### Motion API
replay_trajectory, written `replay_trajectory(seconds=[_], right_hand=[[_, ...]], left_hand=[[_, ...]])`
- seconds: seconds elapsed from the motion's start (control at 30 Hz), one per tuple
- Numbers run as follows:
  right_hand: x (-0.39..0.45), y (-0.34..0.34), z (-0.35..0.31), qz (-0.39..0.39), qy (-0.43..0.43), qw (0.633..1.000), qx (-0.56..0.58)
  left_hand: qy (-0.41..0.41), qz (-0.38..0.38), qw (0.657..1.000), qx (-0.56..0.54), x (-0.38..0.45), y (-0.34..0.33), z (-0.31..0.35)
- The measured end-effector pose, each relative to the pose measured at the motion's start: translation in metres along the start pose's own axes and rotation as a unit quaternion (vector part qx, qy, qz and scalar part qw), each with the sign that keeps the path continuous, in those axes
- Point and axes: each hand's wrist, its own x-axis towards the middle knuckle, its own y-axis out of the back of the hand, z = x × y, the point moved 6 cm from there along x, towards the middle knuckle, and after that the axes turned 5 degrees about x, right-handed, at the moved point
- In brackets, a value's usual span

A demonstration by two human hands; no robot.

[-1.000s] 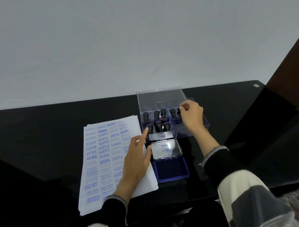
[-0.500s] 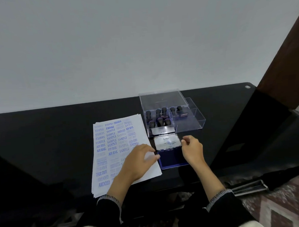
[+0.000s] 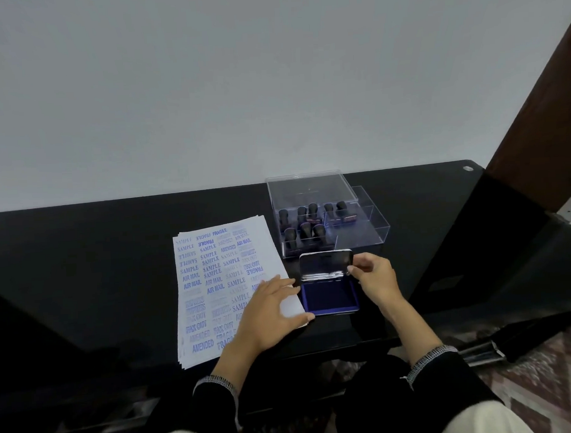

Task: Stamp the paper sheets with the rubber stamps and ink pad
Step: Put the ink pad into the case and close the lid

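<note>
Since half a second ago the right hand (image 3: 375,279) has moved from the ink pad's near right corner to its lid (image 3: 325,263), now raised toward upright; thumb and forefinger pinch the lid's right edge. The left hand (image 3: 270,310) lies flat, fingers spread, on the near right corner of the paper sheets (image 3: 215,285), its fingertips just beside the ink pad (image 3: 329,296). The pad's blue tray sits open between the two hands, close to the near edge of the black surface (image 3: 84,274). The sheets are stacked left of the pad, covered in blue imprints. Directly behind the lid stands a clear box (image 3: 360,232) holding the rubber stamps (image 3: 304,232) upright. Left of the sheets and right of the box the surface carries nothing.
</note>
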Motion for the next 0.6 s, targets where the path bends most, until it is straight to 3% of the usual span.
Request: replay_trajectory(seconds=[0.2, 0.5, 0.6], right_hand=[[-0.020, 0.009, -0.008, 0.007, 0.131, 0.990, -0.044], [-0.031, 0.004, 0.001, 0.015, 0.137, 0.989, -0.054], [-0.030, 0.001, 0.006, 0.010, 0.118, 0.992, -0.048]], left_hand=[[0.052, -0.014, 0.992, -0.116, 0.009, 0.008, 0.011], [0.155, 0.010, 0.962, -0.223, 0.027, 0.005, 0.025], [0.212, 0.045, 0.919, -0.328, 0.031, 0.004, 0.027]])
